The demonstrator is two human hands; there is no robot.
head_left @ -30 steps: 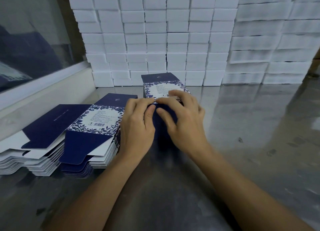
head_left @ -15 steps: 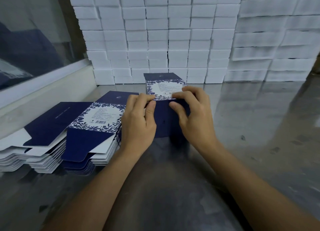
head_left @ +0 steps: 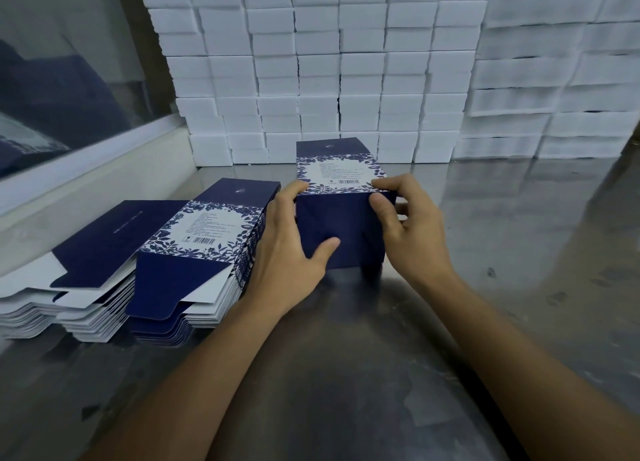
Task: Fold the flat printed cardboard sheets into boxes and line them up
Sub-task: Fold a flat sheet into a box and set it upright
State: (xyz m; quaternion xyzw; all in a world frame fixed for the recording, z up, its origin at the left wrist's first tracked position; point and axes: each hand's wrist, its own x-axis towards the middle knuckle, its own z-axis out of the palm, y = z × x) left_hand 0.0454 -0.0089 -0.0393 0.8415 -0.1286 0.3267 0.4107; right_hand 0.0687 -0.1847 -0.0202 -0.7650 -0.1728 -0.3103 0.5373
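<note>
A navy box (head_left: 341, 183) with a white floral label on top lies on the steel table, its closed near end facing me. My left hand (head_left: 289, 249) grips the box's left side, thumb laid across the dark end flap. My right hand (head_left: 410, 232) grips the right corner, fingers over the top edge and thumb on the end face. To the left lies a stack of flat printed sheets (head_left: 145, 263), navy and white, fanned in two overlapping piles.
A wall of stacked white foam blocks (head_left: 311, 69) fills the back of the steel table (head_left: 519, 253). More white stacks (head_left: 561, 73) stand at the back right. A glass partition with a white frame (head_left: 86, 163) runs along the left.
Both hands have spread apart from the middle of the box's near end to its two sides. The dark end flap, covered before, now shows shut.
</note>
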